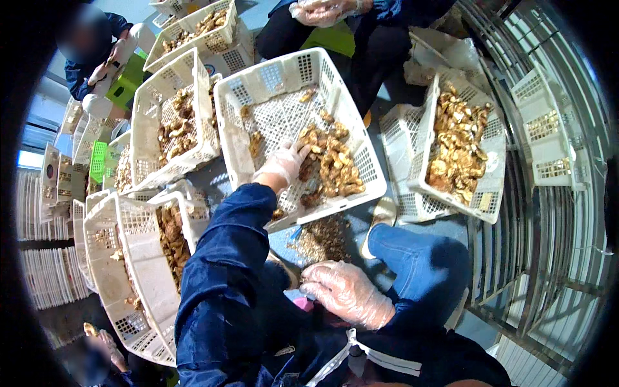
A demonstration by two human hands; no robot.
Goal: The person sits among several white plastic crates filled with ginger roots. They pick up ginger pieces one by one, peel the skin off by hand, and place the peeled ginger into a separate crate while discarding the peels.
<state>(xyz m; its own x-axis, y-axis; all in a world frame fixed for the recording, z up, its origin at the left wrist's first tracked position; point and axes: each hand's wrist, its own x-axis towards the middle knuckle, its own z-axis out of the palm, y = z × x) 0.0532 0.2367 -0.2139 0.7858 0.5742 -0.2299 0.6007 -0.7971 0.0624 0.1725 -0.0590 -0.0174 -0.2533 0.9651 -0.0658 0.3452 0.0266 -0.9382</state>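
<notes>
My left hand (283, 164), in a thin clear plastic glove, reaches into a white perforated plastic crate (271, 113). Its fingers are apart, and their tips touch the edge of a heap of brownish-yellow mushrooms (336, 159). A few more mushrooms lie along the crate's left side. Close to my body, above my lap, is my right hand (346, 292), also gloved, with its fingers curled. Whether it holds anything is hidden. Just below its fingers a pink object (303, 304) shows in part. Dark trimmings (326, 237) are piled on the floor between my feet.
At right, a tilted crate of mushrooms (459, 145) rests on other crates beside metal racking (527, 242). More crates (167, 116) stand at left, some with mushrooms. A gloved co-worker (333, 9) sits opposite; others (104, 63) are at the left, near a green crate (126, 82).
</notes>
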